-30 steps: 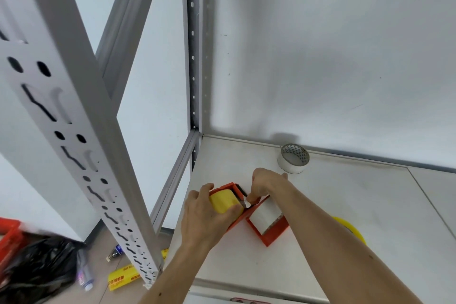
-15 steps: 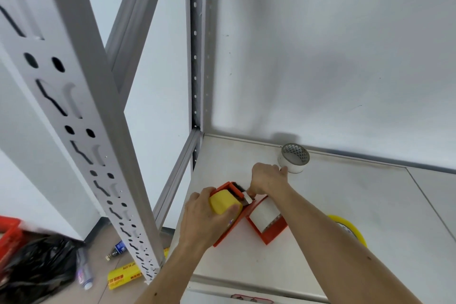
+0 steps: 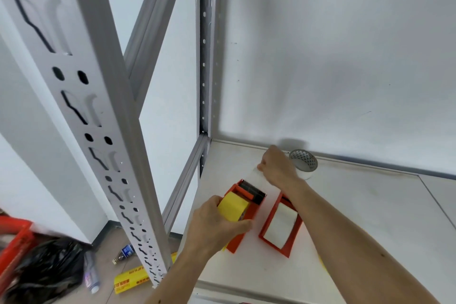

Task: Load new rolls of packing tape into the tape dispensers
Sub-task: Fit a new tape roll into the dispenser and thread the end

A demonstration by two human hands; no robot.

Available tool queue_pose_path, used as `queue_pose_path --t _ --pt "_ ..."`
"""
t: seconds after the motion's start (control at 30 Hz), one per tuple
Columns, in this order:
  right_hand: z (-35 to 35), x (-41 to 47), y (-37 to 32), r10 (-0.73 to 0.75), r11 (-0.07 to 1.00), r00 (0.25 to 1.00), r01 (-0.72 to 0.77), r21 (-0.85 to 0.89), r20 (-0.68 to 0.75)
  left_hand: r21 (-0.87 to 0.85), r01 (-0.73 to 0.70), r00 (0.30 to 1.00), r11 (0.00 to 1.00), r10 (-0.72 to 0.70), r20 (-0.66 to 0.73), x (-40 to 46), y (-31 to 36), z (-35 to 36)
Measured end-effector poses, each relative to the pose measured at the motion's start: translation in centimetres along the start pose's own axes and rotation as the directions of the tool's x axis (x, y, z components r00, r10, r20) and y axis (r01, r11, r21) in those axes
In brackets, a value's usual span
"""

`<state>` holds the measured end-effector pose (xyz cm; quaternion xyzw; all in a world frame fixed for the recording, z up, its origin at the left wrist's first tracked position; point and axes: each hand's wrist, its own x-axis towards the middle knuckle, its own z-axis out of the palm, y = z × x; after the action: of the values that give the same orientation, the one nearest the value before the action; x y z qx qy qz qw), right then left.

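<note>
On the white shelf an orange tape dispenser holds a yellow tape roll. My left hand grips that roll and dispenser from the left. My right hand pinches the clear tape end and holds it stretched out beyond the dispenser's serrated blade. A second orange dispenser with a whitish roll lies to the right, under my right forearm. A spare clear roll stands near the back wall, just behind my right hand.
A grey slotted rack upright rises close on the left. On the floor below lie a black bag, a red crate, a yellow box and a bottle. A yellow edge peeks out under my right arm.
My right hand has drawn the tape end away from the dispenser toward the back wall. The left hand keeps its grip on the dispenser, which now sits apart from the second one.
</note>
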<state>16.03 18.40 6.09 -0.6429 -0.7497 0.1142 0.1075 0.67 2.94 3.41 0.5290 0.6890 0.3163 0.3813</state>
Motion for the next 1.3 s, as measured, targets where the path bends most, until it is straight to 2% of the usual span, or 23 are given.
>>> queue_pose_path --t 0.07,0.2,0.37,0.47,0.53,0.6,0.7,0.8,0.9,0.97,1.03,1.13,1.2,1.27,1.3 --pt "-1.2 0.9 0.8 0.023 0.998 0.999 -0.021 0.057 -0.039 -0.020 0.002 0.999 1.000 -0.003 -0.041 -0.3 -0.1 0.0" --pt "-2.2 1.8 1.6 0.024 0.998 0.999 -0.022 0.050 -0.038 -0.160 -0.034 0.994 0.986 0.017 -0.105 -1.0 0.0 0.5" --pt "-3.3 2.2 3.2 0.084 0.961 0.996 -0.071 0.269 -0.039 -0.297 -0.091 0.988 0.950 0.049 -0.146 -0.9 0.9 -0.3" --pt "-3.3 1.8 3.3 0.126 0.896 0.992 -0.116 0.428 0.005 -0.506 -0.077 0.986 0.859 -0.009 -0.166 -0.9 1.6 -0.5" --pt "-3.1 1.2 3.5 0.172 0.777 0.979 -0.205 0.595 0.114 -0.679 -0.084 0.980 0.729 -0.064 -0.191 -0.7 2.0 -0.8" --pt "-2.8 0.3 3.6 0.183 0.579 0.944 -0.330 0.745 0.275 -0.799 -0.108 0.974 0.592 -0.097 -0.203 -0.4 2.3 -1.0" --pt "-1.5 -0.8 3.2 0.094 0.254 0.885 -0.464 0.849 0.456 -0.871 -0.150 0.963 0.467 -0.131 -0.237 0.1 3.5 -0.7" --pt "-0.6 -1.8 2.1 -0.001 0.014 0.866 -0.500 0.866 0.501 -0.892 -0.192 0.952 0.409 -0.143 -0.270 0.5 4.7 -0.3" --pt "-0.1 -2.8 0.9 -0.045 -0.084 0.897 -0.443 0.893 0.441 -0.919 -0.174 0.957 0.353 -0.158 -0.242 1.1 5.2 0.3" --pt "0.0 -3.5 0.2 -0.008 -0.093 0.924 -0.382 0.919 0.383 -0.924 -0.168 0.958 0.343 -0.163 -0.235 1.6 5.2 0.7" --pt "-0.2 -4.0 -0.2 0.029 -0.054 0.943 -0.331 0.942 0.332 -0.937 -0.166 0.959 0.306 -0.173 -0.227 2.2 5.1 1.0" --pt "-1.0 -5.0 -0.9 -0.025 0.011 0.929 -0.368 0.930 0.368 -0.969 -0.127 0.969 0.210 -0.184 -0.167 3.0 4.8 1.3" --pt "-1.2 -5.4 -1.6 -0.107 0.157 0.918 -0.363 0.919 0.381 -0.981 -0.087 0.978 0.173 -0.170 -0.117 3.5 4.7 1.7" --pt "-1.2 -5.5 -2.3 -0.059 0.318 0.943 -0.292 0.902 0.327 -0.983 -0.054 0.982 0.173 -0.169 -0.084 3.9 4.8 2.3" --pt "-1.1 -5.4 -2.6 -0.012 0.350 0.955 -0.274 0.896 0.297 -0.980 -0.041 0.982 0.195 -0.175 -0.076 4.0 4.8 2.6"
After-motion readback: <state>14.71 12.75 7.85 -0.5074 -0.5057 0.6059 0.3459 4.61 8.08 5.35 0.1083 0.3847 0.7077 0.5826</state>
